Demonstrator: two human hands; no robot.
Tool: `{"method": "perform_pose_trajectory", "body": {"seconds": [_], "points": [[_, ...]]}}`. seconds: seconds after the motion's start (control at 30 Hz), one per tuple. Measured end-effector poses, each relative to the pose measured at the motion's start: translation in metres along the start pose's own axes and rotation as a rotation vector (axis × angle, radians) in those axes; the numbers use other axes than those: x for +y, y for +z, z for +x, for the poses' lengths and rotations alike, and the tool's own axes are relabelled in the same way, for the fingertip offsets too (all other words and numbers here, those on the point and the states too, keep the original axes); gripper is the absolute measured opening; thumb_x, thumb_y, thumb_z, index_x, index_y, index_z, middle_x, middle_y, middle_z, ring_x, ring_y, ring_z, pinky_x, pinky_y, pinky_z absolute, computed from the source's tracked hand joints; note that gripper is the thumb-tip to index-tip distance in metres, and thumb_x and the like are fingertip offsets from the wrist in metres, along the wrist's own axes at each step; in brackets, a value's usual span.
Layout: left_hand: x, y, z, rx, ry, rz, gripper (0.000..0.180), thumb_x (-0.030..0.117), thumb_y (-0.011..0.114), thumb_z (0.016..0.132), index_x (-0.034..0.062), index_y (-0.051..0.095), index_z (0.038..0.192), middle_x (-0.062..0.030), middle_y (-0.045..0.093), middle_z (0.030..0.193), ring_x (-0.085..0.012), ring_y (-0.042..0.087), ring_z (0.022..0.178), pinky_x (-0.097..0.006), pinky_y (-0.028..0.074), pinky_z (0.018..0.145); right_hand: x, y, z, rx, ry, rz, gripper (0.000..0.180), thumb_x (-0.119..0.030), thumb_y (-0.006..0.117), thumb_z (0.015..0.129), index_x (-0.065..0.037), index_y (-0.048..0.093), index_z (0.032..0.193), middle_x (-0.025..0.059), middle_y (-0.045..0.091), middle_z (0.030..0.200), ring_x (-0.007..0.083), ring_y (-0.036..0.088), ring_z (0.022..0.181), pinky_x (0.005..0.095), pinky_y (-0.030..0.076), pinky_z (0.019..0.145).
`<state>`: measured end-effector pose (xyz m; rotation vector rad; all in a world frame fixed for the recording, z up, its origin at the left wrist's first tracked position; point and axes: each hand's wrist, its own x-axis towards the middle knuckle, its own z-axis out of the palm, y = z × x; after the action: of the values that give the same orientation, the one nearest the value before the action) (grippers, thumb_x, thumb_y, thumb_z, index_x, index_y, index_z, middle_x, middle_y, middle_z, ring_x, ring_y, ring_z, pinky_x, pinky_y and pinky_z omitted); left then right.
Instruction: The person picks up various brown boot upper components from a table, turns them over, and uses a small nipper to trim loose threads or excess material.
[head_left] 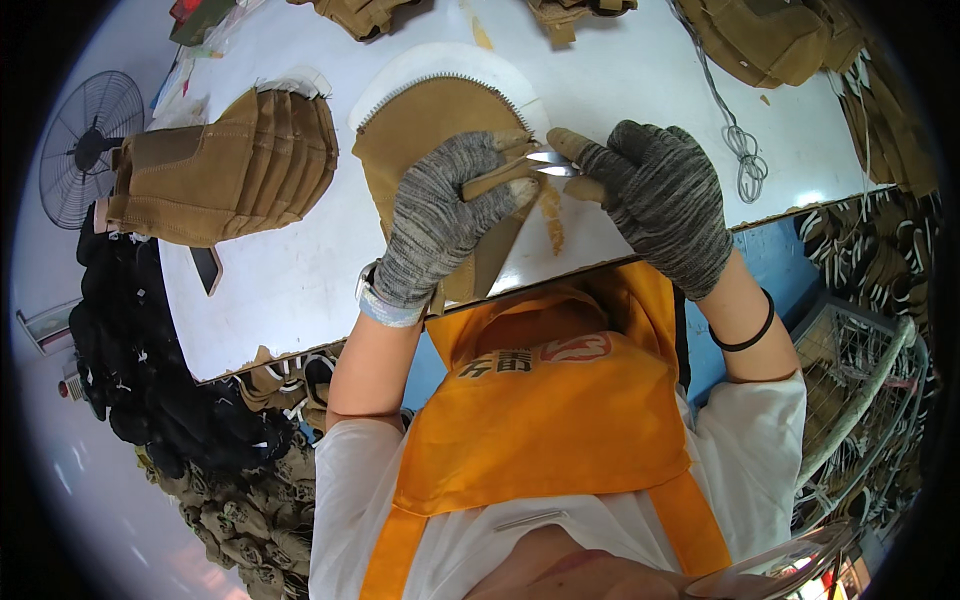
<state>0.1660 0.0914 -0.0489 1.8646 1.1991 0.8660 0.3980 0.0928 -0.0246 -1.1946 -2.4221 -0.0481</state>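
Observation:
My left hand (435, 205), in a grey knitted glove, pinches the folded edge of a brown fabric piece (410, 120). That piece lies on the white table, its curved far edge lined with small notches and a white sheet partly under it. My right hand (668, 195), gloved alike, is closed on small metal snips (550, 170). Their two silver blades point left and stand slightly apart, right at the folded edge by my left fingertips. The handles are hidden inside my right hand.
A stack of brown shoe uppers (235, 175) sits at the table's left edge, with a fan (92, 148) beyond. More brown uppers (765, 40) and a bundled grey cord (748, 165) lie right. Dark piles (150, 340) fill the lower left; a wire basket (845, 345) stands lower right.

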Motion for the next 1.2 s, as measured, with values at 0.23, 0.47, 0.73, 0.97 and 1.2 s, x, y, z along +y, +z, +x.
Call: {"method": "perform_pose_trajectory", "body": {"seconds": [0.23, 0.47, 0.73, 0.97, 1.2], "points": [[-0.003, 0.002, 0.000, -0.036, -0.060, -0.096, 0.036, 0.020, 0.075, 0.081, 0.0025, 0.064, 0.111, -0.0064, 0.064, 0.103, -0.0168, 0.060, 0.095, -0.028, 0.047, 0.086, 0.003, 0.002, -0.001, 0.041, -0.027, -0.053, 0.035, -0.028, 0.070, 0.075, -0.014, 0.071, 0.107, 0.0055, 0.051, 0.063, 0.0204, 0.053, 0.058, 0.0334, 0.042, 0.053], [0.004, 0.002, 0.002, -0.033, -0.040, -0.089, 0.038, 0.019, 0.075, 0.081, 0.0019, 0.064, 0.113, -0.0067, 0.065, 0.105, -0.0165, 0.060, 0.098, -0.029, 0.047, 0.089, 0.005, -0.003, 0.000, 0.044, -0.114, -0.176, 0.030, -0.031, 0.064, 0.080, -0.015, 0.071, 0.105, 0.0042, 0.054, 0.074, 0.0203, 0.054, 0.068, 0.0347, 0.043, 0.063], [0.002, -0.002, 0.002, -0.034, -0.080, -0.262, 0.035, 0.020, 0.076, 0.080, 0.0027, 0.066, 0.110, -0.0109, 0.066, 0.104, -0.0229, 0.062, 0.098, -0.034, 0.049, 0.088, 0.012, 0.004, 0.010, -0.024, -0.058, 0.044, 0.023, -0.029, 0.060, 0.085, -0.015, 0.072, 0.098, 0.0081, 0.058, 0.076, 0.0235, 0.058, 0.070, 0.0369, 0.047, 0.065], [-0.002, -0.009, 0.003, -0.105, -0.034, -0.216, 0.035, 0.022, 0.076, 0.080, 0.0048, 0.067, 0.109, -0.0085, 0.066, 0.106, -0.0206, 0.062, 0.099, -0.033, 0.049, 0.088, 0.020, 0.025, 0.002, -0.028, 0.096, 0.601, 0.028, -0.032, 0.058, 0.091, -0.013, 0.071, 0.105, 0.0093, 0.061, 0.079, 0.0262, 0.060, 0.073, 0.0351, 0.050, 0.068], [0.000, -0.011, 0.002, -0.098, -0.099, -0.239, 0.037, 0.021, 0.076, 0.080, 0.0041, 0.065, 0.112, -0.0073, 0.067, 0.107, -0.0186, 0.063, 0.097, -0.031, 0.050, 0.087, 0.031, 0.004, 0.025, 0.038, -0.162, 0.407, 0.034, -0.026, 0.065, 0.083, -0.009, 0.068, 0.112, 0.0101, 0.059, 0.078, 0.0262, 0.056, 0.073, 0.0360, 0.047, 0.070]]}}
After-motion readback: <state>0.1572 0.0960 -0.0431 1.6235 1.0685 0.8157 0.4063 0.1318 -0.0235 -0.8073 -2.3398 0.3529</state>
